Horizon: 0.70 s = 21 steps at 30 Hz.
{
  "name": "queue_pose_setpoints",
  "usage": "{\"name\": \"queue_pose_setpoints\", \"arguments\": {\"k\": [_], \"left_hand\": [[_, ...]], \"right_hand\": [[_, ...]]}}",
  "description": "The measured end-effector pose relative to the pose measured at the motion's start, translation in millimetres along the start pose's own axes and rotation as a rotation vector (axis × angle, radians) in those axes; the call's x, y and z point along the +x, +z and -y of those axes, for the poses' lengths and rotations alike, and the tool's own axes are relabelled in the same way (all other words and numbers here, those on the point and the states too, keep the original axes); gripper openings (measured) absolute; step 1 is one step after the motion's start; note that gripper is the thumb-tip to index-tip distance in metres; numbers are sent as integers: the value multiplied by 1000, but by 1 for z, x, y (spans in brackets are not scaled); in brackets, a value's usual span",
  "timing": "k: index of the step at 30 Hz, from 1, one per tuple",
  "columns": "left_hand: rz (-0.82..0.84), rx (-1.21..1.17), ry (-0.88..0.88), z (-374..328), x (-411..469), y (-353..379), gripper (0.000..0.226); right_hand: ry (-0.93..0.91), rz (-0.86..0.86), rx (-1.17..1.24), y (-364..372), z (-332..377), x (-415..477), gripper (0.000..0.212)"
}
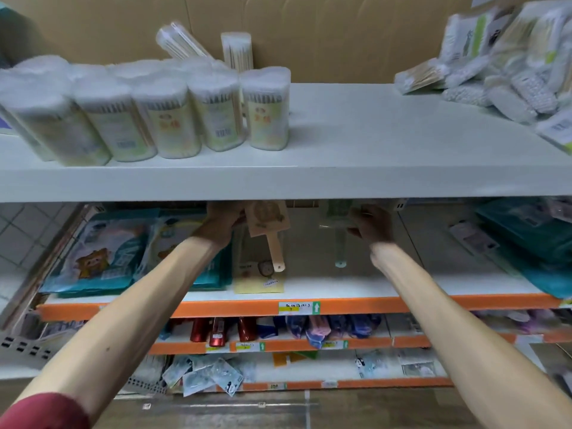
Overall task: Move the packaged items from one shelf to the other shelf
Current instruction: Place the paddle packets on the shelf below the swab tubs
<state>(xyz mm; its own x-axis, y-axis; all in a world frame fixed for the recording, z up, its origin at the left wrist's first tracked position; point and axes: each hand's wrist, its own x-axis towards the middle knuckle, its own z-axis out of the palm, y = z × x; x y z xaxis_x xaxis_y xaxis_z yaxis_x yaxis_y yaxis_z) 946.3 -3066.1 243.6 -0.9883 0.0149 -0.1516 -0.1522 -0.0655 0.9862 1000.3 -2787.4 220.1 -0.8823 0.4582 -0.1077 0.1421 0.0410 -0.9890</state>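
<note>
Both my hands reach under the white upper shelf [340,181] into the shelf below. My left hand [221,219] grips a packaged wooden paddle-shaped item [272,230] whose handle points down. A clear packaged item with a pale green handle [339,233] is held by my right hand [370,224]. Another such wooden item in a yellow-backed pack [258,274] lies on the lower white shelf [356,289]. The tops of both held packs are hidden by the upper shelf's edge.
Several tubs of cotton swabs [154,116] stand on the upper shelf's left, and a pile of white packets [501,69] lies at its right. Teal packs [102,252] lie left on the lower shelf, more teal packs [532,236] right. Orange-edged shelves [303,308] below hold red bottles and small goods.
</note>
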Motion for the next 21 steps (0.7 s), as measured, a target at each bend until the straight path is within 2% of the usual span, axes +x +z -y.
{"name": "queue_pose_setpoints", "arguments": {"k": [3,6,10,15,17,19,21], "left_hand": [[160,11,21,11,6,12,22],[105,55,-20,30,22,21,12],[-4,129,-144,60,41,31,25],[121,112,-70,96,39,42,10],[166,111,-54,106,39,42,14],[199,129,-55,115,41,40,21],[171,153,-57,121,45,40,18]], "right_hand": [[-36,-16,19,-6,-12,19,19],[-31,-11,59,-15,-24,29,18],[-2,32,42,-16,-52,29,9],[69,38,39,-4,-80,36,13],[68,49,-10,1,-89,40,7],[53,54,-95,4,-95,42,12],[44,53,-140,3,-99,44,12]]}}
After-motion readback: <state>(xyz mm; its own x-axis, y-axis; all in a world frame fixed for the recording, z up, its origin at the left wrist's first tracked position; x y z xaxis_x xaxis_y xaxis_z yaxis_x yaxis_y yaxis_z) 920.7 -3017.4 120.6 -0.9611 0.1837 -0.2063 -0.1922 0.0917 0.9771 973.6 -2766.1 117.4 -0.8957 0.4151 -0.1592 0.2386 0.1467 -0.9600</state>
